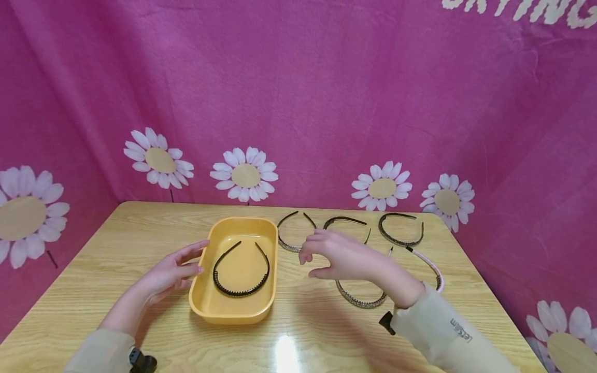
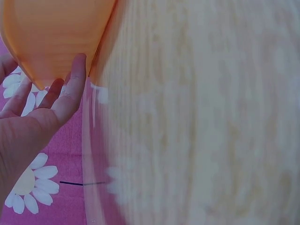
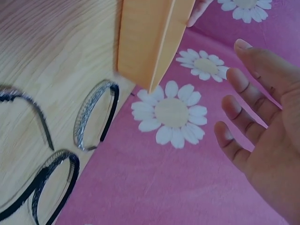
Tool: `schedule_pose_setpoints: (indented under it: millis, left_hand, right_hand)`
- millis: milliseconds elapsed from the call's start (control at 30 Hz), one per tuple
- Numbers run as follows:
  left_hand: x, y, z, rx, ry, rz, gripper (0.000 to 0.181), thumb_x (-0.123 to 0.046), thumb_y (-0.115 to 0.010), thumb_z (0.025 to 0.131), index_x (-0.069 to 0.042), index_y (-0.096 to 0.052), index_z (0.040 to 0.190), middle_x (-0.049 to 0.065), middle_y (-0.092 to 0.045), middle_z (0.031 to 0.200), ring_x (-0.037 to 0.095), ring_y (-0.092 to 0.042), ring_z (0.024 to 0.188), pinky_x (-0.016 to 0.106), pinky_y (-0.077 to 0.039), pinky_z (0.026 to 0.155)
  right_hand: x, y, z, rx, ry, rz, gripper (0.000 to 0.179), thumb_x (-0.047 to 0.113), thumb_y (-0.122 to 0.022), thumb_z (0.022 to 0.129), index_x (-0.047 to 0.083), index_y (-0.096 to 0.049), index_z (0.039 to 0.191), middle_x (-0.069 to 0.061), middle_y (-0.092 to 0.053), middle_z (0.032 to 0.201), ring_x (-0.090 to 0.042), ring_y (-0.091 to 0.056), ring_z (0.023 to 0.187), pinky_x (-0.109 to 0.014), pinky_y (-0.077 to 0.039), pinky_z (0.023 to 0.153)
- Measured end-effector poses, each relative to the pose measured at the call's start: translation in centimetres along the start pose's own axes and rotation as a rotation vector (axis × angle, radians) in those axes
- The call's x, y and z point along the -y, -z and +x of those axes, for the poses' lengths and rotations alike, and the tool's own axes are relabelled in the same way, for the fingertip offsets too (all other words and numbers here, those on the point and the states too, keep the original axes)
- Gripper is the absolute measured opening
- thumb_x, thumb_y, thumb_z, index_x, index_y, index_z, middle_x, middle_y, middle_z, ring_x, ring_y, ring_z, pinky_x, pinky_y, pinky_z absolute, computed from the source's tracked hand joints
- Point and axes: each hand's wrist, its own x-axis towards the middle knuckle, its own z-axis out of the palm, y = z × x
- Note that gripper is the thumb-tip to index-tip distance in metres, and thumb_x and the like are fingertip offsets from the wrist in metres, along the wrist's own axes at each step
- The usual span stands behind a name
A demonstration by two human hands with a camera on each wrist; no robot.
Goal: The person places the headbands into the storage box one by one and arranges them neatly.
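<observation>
A black toothed headband (image 1: 240, 293) lies inside a yellow-orange plastic tray (image 1: 233, 315). Against the tray's left wall, my left hand (image 1: 174, 270) rests its fingertips and thumb, the fingers nearly straight. My right hand (image 1: 342, 255) hovers over the table, right of the tray, with loosely bent fingers; the right wrist view shows it holding nothing. Closest to it are a grey-patterned headband (image 1: 290, 248), a dark headband (image 1: 344, 218) partly hidden behind the hand, and another patterned headband (image 1: 364, 304) below the forearm.
Farther right on the wooden table (image 1: 140, 233) are a dark headband (image 1: 396, 241) and a pale pink headband (image 1: 430, 262), the latter partly behind the right forearm. A magenta cloth (image 1: 298, 103) with white daisies hangs behind and beside the table.
</observation>
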Motion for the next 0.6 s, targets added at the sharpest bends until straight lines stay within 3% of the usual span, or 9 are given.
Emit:
schedule_pose_setpoints:
  millis: [400,600]
  left_hand:
    - [0.2,0.0,0.1,0.007,-0.015,-0.018,0.072,-0.008,-0.058,0.092,-0.008,-0.017,0.151,0.028,-0.016,0.151,0.018,-0.051,0.114,0.041,-0.054,0.087]
    - [0.2,-0.1,0.1,-0.008,0.009,-0.004,0.074,-0.008,-0.06,0.091,-0.011,-0.018,0.151,0.024,-0.015,0.153,0.023,-0.046,0.121,0.042,-0.051,0.091]
  right_hand:
    - [-1.5,-0.2,-4.0,-0.099,-0.024,-0.01,0.023,0.019,-0.078,0.076,0.017,-0.065,0.096,0.01,-0.063,0.094,-0.009,-0.055,0.091,-0.031,-0.049,0.084]
    - [-2.2,-0.7,-6.0,-0.141,-0.035,-0.006,0.024,0.015,-0.077,0.075,0.015,-0.064,0.095,0.008,-0.063,0.093,-0.011,-0.057,0.09,-0.034,-0.05,0.085]
